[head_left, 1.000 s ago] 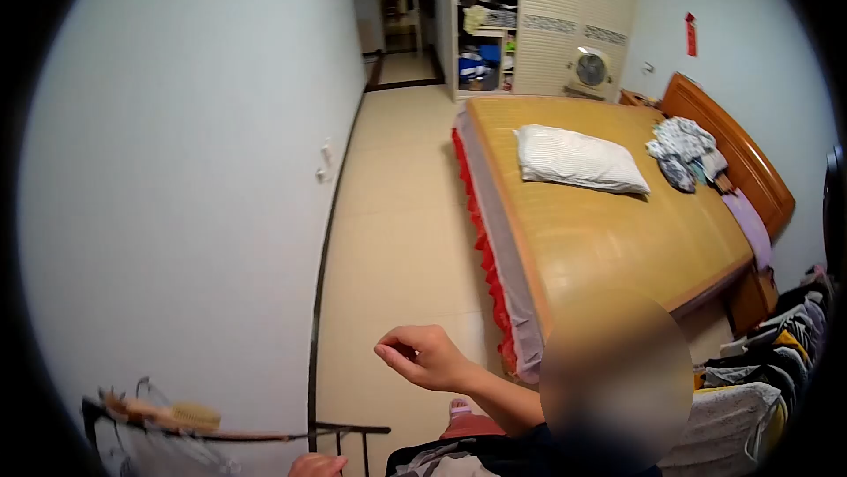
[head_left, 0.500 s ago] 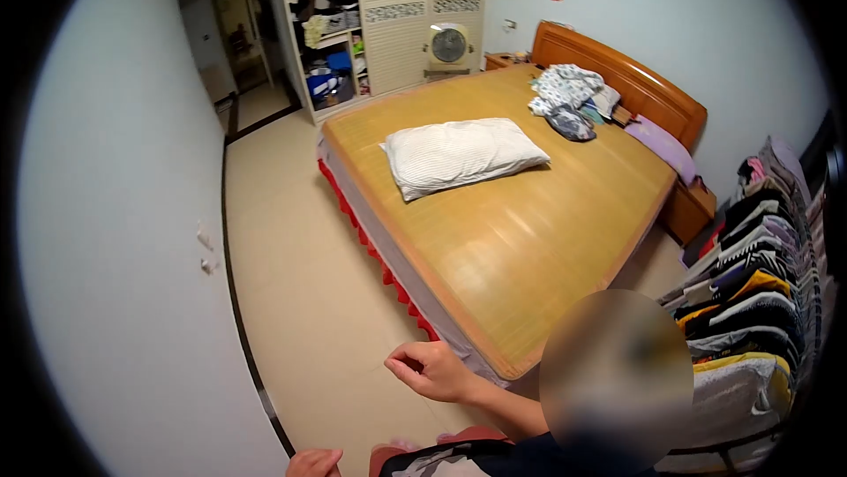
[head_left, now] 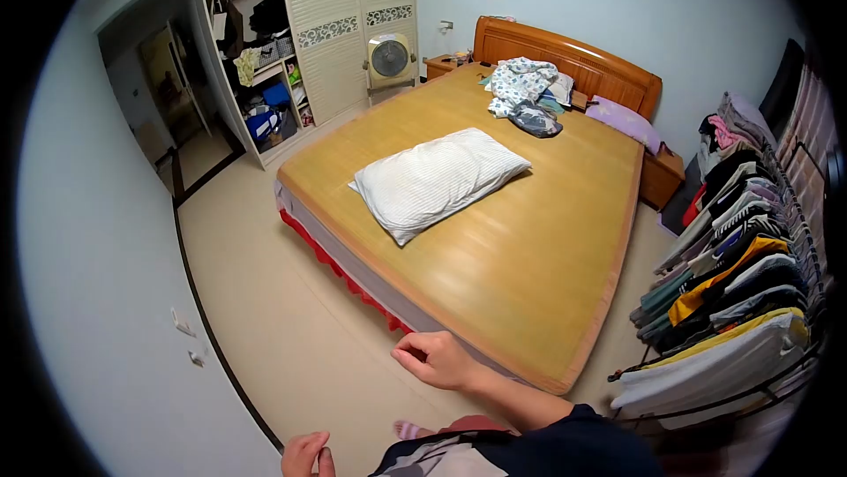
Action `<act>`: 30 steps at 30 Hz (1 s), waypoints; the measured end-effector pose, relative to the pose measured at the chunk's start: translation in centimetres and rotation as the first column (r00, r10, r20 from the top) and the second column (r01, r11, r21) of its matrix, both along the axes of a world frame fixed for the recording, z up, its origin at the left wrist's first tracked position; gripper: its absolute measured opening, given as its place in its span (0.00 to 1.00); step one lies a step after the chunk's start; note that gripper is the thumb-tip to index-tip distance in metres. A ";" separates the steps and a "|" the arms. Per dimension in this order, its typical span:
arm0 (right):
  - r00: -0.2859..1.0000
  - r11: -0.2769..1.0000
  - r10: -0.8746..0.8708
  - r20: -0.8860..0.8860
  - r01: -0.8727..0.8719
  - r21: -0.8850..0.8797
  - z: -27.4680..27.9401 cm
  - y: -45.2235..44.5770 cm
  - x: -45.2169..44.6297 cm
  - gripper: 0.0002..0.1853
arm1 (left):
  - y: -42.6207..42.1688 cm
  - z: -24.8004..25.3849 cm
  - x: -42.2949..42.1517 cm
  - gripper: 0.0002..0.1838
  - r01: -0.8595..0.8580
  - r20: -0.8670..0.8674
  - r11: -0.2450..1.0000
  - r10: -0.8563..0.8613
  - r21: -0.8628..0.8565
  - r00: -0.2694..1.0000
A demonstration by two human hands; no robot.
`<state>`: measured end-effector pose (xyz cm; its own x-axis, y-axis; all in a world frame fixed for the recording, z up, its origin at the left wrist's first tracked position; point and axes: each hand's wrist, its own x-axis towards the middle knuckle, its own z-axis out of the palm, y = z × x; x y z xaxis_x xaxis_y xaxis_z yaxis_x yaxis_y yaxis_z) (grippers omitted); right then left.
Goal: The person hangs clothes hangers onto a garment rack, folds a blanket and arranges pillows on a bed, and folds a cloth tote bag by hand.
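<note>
In the lower middle, my right hand (head_left: pixel 434 360) is held in the air close to the bed's near corner, fingers loosely curled, with nothing seen in it. My left hand (head_left: pixel 307 455) shows at the bottom edge over the floor, its fingers bent and the thumb apart from them; it appears to hold nothing. Neither hand visibly touches the bed. On the mat-covered bed (head_left: pixel 494 274) lies a white striped pillow (head_left: pixel 441 181), beyond the reach of both hands.
Rumpled clothes (head_left: pixel 525 89) and a purple pillow (head_left: pixel 622 120) lie by the wooden headboard (head_left: pixel 565 58). A loaded clothes rack (head_left: pixel 732 274) stands right. At the back are a fan (head_left: pixel 389 59) and an open wardrobe (head_left: pixel 322 36). A wall (head_left: pixel 97 300) borders the floor on the left.
My view has turned to the right, so the bed and wardrobe sit further left and more of the clothes rack shows. My right hand stays curled; the left thumb now shows apart from the fingers.
</note>
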<state>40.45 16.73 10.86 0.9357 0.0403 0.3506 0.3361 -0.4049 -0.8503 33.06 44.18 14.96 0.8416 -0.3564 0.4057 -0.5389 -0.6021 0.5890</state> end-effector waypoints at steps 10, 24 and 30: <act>0.985 0.988 -0.152 -0.080 0.149 -0.044 -4.0 3.2 11.4 0.09 | 3.4 -1.0 14.6 0.11 0.093 -0.116 0.995 -0.095 -0.024 0.989; 0.462 0.524 -0.322 -0.826 0.814 0.252 -31.1 -8.7 40.5 0.12 | 4.8 -1.2 37.7 0.10 -0.133 -0.173 0.983 0.153 0.124 0.973; 0.081 0.321 -0.622 -0.779 0.934 -0.159 -36.4 -13.1 46.5 0.33 | 3.4 0.1 49.5 0.10 -0.167 -0.261 0.978 0.194 0.121 0.946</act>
